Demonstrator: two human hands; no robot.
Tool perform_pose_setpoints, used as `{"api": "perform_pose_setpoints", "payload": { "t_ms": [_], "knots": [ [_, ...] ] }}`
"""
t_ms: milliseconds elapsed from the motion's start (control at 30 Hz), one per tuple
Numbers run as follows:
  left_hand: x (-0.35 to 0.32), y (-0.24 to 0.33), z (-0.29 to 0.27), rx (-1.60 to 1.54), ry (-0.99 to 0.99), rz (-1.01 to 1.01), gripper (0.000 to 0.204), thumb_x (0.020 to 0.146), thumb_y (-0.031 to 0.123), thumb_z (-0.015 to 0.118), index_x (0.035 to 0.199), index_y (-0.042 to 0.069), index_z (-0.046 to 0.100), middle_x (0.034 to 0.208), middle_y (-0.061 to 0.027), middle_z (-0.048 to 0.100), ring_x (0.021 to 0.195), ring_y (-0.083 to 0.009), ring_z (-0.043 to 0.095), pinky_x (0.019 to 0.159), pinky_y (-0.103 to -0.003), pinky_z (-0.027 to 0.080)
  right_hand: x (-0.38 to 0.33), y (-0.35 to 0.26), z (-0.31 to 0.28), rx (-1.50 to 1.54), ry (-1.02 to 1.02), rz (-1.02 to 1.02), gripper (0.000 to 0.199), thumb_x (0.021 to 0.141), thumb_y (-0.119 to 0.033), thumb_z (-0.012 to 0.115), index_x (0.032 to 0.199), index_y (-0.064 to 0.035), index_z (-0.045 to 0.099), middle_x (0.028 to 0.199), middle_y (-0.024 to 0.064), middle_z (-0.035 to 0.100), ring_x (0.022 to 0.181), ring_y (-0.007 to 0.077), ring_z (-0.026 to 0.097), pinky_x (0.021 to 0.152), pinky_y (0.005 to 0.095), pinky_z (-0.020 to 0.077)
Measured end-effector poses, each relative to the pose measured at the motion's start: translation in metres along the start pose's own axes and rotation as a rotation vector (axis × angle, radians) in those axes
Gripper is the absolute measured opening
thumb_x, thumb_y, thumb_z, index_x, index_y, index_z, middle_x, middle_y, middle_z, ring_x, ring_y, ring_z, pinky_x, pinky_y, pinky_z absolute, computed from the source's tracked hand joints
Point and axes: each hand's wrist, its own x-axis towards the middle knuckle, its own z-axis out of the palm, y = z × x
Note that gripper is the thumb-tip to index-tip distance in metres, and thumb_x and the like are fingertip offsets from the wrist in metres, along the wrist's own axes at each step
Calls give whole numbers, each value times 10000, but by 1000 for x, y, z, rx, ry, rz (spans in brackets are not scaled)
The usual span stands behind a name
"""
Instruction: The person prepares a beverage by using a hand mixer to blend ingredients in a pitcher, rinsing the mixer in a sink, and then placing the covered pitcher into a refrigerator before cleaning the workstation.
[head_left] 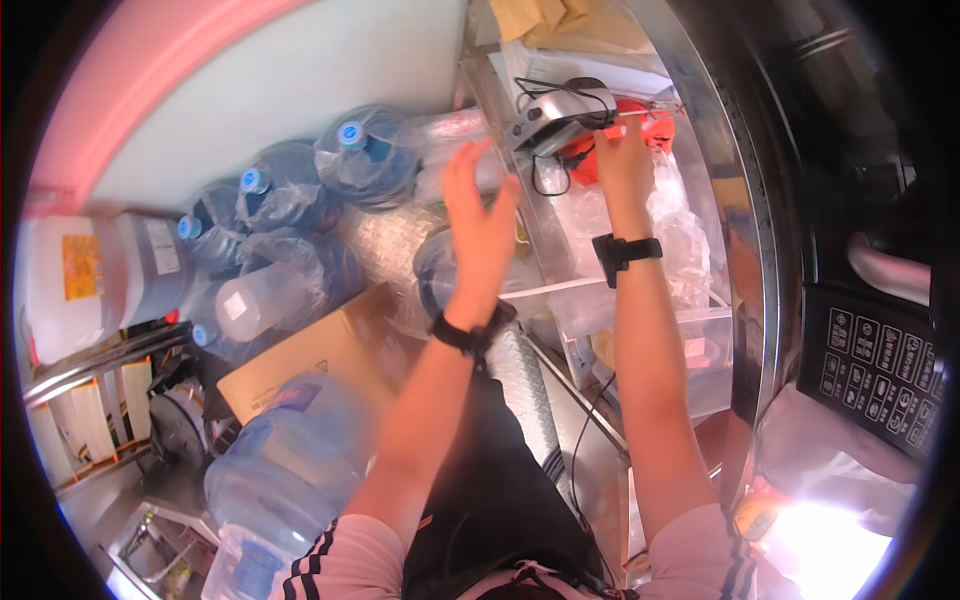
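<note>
My left hand (480,225) is raised over the floor between the water bottles and the rack, fingers apart and nothing in it. At the rack's upper part, my right hand (625,165) has its fingers curled in against a red plastic bag (585,165). What sits between those fingers, if anything, is hidden. Just left of them a silver and black appliance (565,112) with a loose black cord lies tilted on top of the bags. Clear plastic bags (670,215) fill the rack below my right wrist. A black band circles each wrist.
Several large blue water bottles (365,160) stand along the left wall, some wrapped in plastic. Closer are a cardboard box (310,350), another big bottle (290,455) and white jugs (70,285). A metal rack post (510,170) rises between my hands; a black panelled appliance (870,370) stands right.
</note>
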Motion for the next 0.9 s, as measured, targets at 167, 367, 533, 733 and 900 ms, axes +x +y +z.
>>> {"api": "perform_pose_setpoints", "payload": {
  "t_ms": [167, 367, 533, 733, 900],
  "knots": [
    [-66, 80, -31, -315, -49, -220, 400, 874, 85, 581, 1264, 58, 501, 1289, -43, 496, 1183, -164, 454, 983, -316, 368, -12, -6, -12, -23, 78, -2, 503, 836, -309, 627, 1231, -42, 469, 1094, 241, 601, 1019, 402, 578, 824, 496, 466],
    [-146, 178, -77, -887, -101, -450, 274, 923, 83, 525, 1187, 10, 533, 1201, -65, 526, 1118, -140, 494, 982, -296, 368, -90, -27, -29, 218, 5, -66, 427, 828, -276, 633, 1161, -28, 536, 1083, 168, 602, 998, 326, 581, 875, 412, 452],
    [-180, 268, -102, -815, -319, -179, 144, 926, 109, 511, 1024, 17, 563, 943, -60, 593, 870, -134, 568, 802, -265, 445, -162, -5, -30, 381, -369, -63, 411, 828, -246, 648, 1160, -32, 531, 981, 133, 614, 904, 249, 593, 785, 398, 466],
    [-236, 315, -159, -764, -365, -99, 154, 973, 129, 422, 894, 29, 508, 713, -59, 521, 662, -173, 537, 650, -309, 430, -217, -24, -62, 257, -697, -294, 404, 828, -238, 653, 1152, -30, 531, 923, 134, 627, 858, 269, 607, 759, 402, 473],
    [-287, 342, -242, -787, -286, 48, 118, 957, 133, 448, 936, 40, 517, 769, -47, 549, 708, -174, 549, 685, -308, 439, -275, -89, -149, 60, -870, -574, 398, 827, -231, 657, 1145, -28, 531, 874, 135, 637, 820, 285, 619, 737, 406, 479]
  ]
}}
